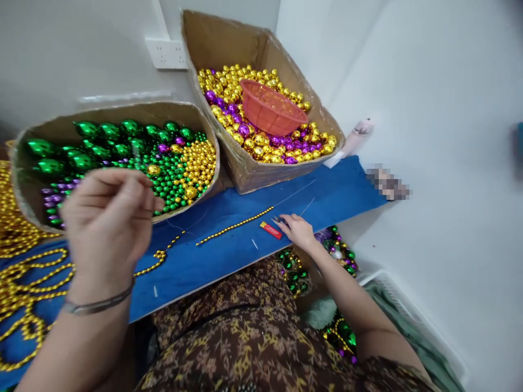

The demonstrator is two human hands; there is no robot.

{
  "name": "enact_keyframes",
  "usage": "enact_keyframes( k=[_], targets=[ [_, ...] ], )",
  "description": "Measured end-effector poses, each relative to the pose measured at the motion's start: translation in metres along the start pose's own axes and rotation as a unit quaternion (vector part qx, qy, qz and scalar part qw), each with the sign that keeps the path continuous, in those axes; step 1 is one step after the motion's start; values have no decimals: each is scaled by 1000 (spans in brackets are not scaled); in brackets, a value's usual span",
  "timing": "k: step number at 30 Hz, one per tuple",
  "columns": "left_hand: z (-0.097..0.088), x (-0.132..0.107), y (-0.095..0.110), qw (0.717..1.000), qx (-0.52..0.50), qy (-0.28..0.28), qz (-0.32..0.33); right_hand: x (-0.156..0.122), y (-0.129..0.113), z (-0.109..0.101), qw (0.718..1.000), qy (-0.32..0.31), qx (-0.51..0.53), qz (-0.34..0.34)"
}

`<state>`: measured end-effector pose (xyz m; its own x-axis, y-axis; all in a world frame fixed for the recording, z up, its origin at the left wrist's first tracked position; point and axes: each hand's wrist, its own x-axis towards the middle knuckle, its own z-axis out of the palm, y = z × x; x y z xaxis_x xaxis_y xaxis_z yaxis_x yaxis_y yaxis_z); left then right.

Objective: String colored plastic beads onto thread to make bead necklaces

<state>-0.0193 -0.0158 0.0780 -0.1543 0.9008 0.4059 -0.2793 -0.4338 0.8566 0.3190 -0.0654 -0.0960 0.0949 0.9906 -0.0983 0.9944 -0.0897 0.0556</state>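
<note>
My left hand (112, 218) is raised in front of the green bead box, fingers curled and thumb pressed in a pinch. What it pinches, if anything, is too small to make out. On the blue cloth, my right hand (298, 230) is closed around a small dark metal tool (276, 219), only its tip showing. Just left of that hand lies a red lighter (271, 230) with a yellow end. A short row of gold beads (235, 225) on a thin clear thread (292, 191) stretches along the cloth. Another gold bead strand (157, 261) lies nearer my left wrist.
Behind the blue cloth (216, 261) stand a cardboard box (118, 111) of green, gold and purple beads and a taller box (223, 38) holding gold and purple beads and a red plastic basket (272, 109). Gold bead strands (28, 288) pile up at left.
</note>
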Motion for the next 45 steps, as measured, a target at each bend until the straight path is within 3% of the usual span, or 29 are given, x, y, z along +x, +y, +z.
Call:
enact_keyframes(
  k=[6, 13, 17, 19, 20, 23, 25, 27, 32, 45],
  targets=[
    [-3, -43, -58, 969, -20, -41, -243, 7, 38, -3, 996, 5, -85, -23],
    [1, -74, -90, 919, -48, -57, -387, 16, 56, -3, 987, 23, -122, -100],
    [3, -81, -94, 917, -56, -41, -394, 20, 32, -18, 987, 70, -107, -100],
    [4, -83, -95, 921, -55, -30, -386, 13, 2, -32, 987, 110, -56, -107],
    [4, -84, -95, 923, -53, -26, -379, 6, -16, -40, 980, 153, 42, -123],
    [6, -89, -96, 934, -43, -16, -353, -16, -70, -65, 904, 197, 290, -245],
    [7, -92, -95, 941, -35, -17, -337, -28, -96, -76, 869, 204, 367, -263],
    [6, -95, -94, 945, -32, -20, -324, -34, -112, -81, 852, 210, 403, -260],
    [4, -98, -91, 951, -36, -15, -305, -34, -121, -78, 841, 214, 423, -260],
    [2, -100, -95, 956, -49, -19, -289, -34, -125, -77, 846, 218, 420, -245]
  ],
)
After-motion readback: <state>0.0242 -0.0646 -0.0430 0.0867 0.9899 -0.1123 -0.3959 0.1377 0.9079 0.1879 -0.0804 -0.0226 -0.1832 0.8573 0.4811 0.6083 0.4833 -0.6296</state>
